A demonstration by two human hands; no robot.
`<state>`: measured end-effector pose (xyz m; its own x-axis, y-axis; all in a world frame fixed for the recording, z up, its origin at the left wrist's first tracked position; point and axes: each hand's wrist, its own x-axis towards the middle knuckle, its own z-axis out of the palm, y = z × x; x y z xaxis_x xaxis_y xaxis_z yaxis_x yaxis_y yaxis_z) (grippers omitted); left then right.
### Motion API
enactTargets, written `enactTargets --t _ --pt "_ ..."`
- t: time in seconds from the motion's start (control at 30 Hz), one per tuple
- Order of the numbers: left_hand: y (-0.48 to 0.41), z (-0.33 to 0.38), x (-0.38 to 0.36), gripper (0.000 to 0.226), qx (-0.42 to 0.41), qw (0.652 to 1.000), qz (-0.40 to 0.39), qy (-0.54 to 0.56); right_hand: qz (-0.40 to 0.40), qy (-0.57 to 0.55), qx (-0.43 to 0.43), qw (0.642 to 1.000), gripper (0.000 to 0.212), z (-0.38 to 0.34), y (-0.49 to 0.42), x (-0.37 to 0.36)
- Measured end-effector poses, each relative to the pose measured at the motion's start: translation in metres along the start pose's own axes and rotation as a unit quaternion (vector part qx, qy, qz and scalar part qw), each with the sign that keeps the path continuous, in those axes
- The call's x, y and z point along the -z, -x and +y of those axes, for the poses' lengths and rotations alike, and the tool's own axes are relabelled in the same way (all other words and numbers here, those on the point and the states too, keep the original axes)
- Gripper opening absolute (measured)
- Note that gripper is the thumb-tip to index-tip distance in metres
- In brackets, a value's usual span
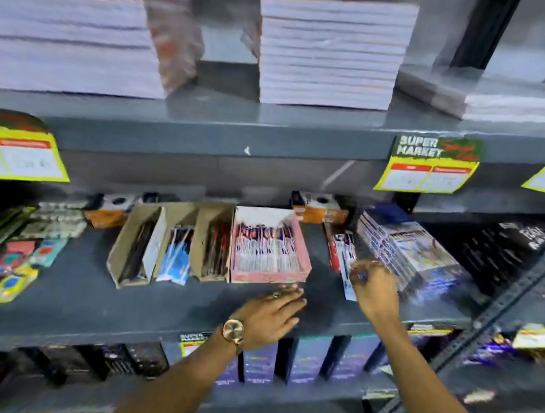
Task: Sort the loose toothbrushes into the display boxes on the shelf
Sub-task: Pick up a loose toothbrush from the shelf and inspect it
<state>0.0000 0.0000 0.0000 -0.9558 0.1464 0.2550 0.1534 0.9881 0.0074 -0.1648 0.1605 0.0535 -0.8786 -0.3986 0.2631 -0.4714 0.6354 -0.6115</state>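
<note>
A pink display box (301,242) holds a row of packed toothbrushes on the grey middle shelf (90,292). Left of it stand brown cardboard display boxes (128,242) with dark, blue and red packs inside. Loose toothbrush packs (344,246) lie on the shelf right of the pink box. My right hand (374,291) rests on these loose packs with its fingers curled around one; motion blur hides the grip's detail. My left hand (270,316), wearing a gold watch, lies flat and open on the shelf just below the pink box.
A stack of blue-and-white boxed goods (407,249) sits right of the loose packs. Blister-packed items (9,261) cover the shelf's left end. Paper stacks (329,52) fill the upper shelf. Yellow price tags (430,165) hang from its edge. Purple boxes (310,356) stand below.
</note>
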Motion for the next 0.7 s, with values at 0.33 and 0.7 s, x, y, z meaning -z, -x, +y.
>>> enactTargets --t 0.33,0.7 --pt "0.001 -0.009 -0.019 0.065 0.103 0.993 0.029 0.041 -0.103 0.054 -0.151 0.982 0.034 0.012 -0.064 -0.019" --pt "0.001 -0.011 -0.02 0.05 0.09 0.993 0.063 0.051 -0.094 -0.055 -0.229 0.967 0.023 0.017 -0.089 -0.011"
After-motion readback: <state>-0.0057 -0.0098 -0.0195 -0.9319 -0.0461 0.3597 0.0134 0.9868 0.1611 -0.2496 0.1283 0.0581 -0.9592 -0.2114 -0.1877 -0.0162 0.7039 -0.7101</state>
